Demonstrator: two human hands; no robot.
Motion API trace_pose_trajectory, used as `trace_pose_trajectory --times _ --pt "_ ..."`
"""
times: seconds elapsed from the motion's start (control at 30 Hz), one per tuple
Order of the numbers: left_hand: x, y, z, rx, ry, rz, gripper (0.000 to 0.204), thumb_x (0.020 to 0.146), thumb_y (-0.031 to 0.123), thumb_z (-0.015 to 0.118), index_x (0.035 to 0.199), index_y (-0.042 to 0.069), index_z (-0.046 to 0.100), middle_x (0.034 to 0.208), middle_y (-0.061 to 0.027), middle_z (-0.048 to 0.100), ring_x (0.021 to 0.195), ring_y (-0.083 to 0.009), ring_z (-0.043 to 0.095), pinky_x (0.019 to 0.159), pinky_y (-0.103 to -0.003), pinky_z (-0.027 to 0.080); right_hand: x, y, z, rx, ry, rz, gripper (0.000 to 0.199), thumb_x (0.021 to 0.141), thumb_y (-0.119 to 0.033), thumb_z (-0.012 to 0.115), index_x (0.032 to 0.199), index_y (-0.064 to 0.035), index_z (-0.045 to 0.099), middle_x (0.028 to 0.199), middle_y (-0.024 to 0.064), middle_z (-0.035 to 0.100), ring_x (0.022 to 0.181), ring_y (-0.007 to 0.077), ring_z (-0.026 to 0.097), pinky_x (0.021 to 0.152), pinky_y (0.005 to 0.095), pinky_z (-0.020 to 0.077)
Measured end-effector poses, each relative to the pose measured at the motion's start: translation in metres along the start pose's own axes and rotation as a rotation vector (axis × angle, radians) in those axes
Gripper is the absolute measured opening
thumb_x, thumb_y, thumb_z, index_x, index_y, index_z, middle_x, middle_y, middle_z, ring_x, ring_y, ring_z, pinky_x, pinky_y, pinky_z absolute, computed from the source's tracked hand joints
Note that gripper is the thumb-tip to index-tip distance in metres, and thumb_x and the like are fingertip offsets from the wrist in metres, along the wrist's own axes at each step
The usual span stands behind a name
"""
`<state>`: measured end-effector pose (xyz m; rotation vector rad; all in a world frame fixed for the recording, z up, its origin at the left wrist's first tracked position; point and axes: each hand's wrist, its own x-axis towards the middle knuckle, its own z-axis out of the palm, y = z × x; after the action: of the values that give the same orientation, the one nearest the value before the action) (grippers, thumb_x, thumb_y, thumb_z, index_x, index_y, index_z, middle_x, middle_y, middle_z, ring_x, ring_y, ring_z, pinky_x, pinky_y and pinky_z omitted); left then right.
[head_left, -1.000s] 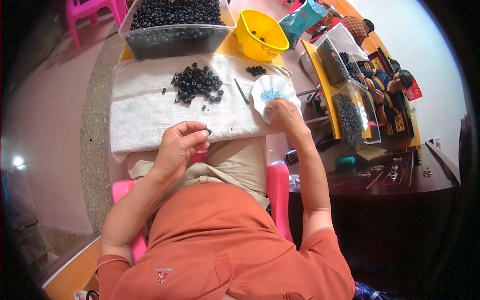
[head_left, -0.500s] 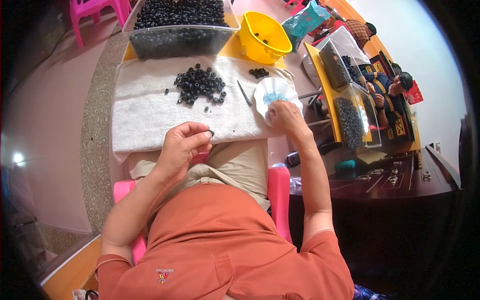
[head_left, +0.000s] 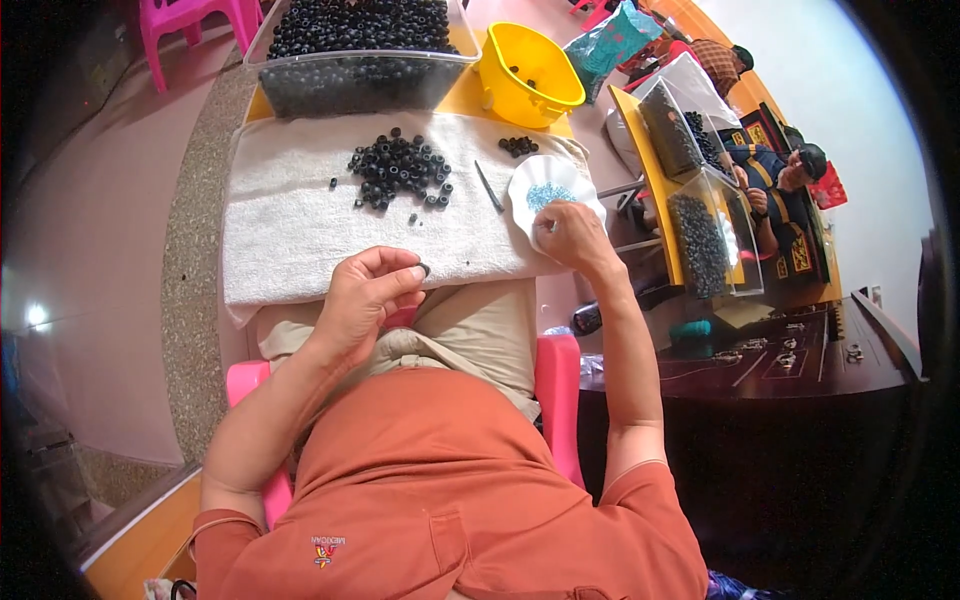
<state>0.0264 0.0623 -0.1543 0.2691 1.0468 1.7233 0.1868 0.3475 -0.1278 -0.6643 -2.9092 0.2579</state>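
Between thumb and index finger, my left hand (head_left: 362, 300) pinches a small black bead-like ring (head_left: 425, 269) above the near edge of a white towel (head_left: 285, 215). My right hand (head_left: 575, 237) is over the near side of a white scalloped dish (head_left: 521, 180), fingertips closed together. What they grip, if anything, is hidden. Tiny light-blue beads (head_left: 546, 194) lie in the dish. On the towel is a pile of black cylindrical pieces (head_left: 400, 170) with holes. A dark, slim pointed tool (head_left: 488, 186) lies between pile and dish.
A clear bin (head_left: 360, 85) full of black pieces stands at the back, beside a yellow tub (head_left: 530, 105) holding a few. A smaller black cluster (head_left: 518, 147) sits behind the dish. To the right, clear boxes (head_left: 700, 235) stand near a seated person (head_left: 770, 185).
My right fingers have shifted very slightly at the near side of the dish. My left hand stays almost in place with the black ring.
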Motion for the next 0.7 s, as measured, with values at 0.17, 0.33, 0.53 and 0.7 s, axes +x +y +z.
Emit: trace_pose_trajectory --times 0.17,0.33,0.53,0.7 --pt "-0.0009 0.0003 0.0003 0.001 0.001 0.009 0.014 0.087 0.006 0.068 0.1 0.003 0.063 0.092 -0.0047 0.065 0.079 -0.013 0.063 0.075 -0.027 0.055 -0.0009 -0.0034 -0.0032 0.003 -0.022 -0.006 0.017 0.077 -0.009 0.06 0.085 -0.0001 0.072 0.088 0.0195 0.069 0.082 0.0346 0.067 0.079 0.0384 0.0524" --pt "-0.001 0.0006 0.0006 -0.005 0.004 0.0 0.015 0.087 0.006 0.068 0.101 0.002 0.063 0.092 -0.0053 0.065 0.079 -0.0135 0.063 0.075 -0.027 0.055 -0.0014 -0.0031 -0.0032 0.021 -0.002 -0.012 0.017 0.076 -0.009 0.062 0.086 -0.0003 0.073 0.087 0.0181 0.07 0.081 0.0332 0.067 0.079 0.0371 0.0527" --pt "0.0002 -0.001 -0.0008 -0.009 0.0 -0.004 0.015 0.087 0.005 0.067 0.101 0.002 0.063 0.092 -0.0051 0.065 0.078 -0.0136 0.063 0.075 -0.028 0.056 -0.003 0.0026 0.0012 0.061 0.025 -0.011 0.014 0.073 -0.007 0.064 0.084 -0.0005 0.072 0.085 0.0171 0.069 0.077 0.0304 0.067 0.076 0.0362 0.0529" --pt "0.0007 -0.0011 -0.0014 -0.013 -0.003 -0.003 0.015 0.087 0.005 0.067 0.101 0.002 0.062 0.091 -0.0053 0.065 0.077 -0.0139 0.063 0.075 -0.03 0.057 -0.005 0.0005 0.0045 0.125 0.088 -0.008 0.01 0.072 -0.007 0.065 0.078 -0.0007 0.07 0.078 0.0158 0.067 0.072 0.0299 0.066 0.071 0.0364 0.0522"
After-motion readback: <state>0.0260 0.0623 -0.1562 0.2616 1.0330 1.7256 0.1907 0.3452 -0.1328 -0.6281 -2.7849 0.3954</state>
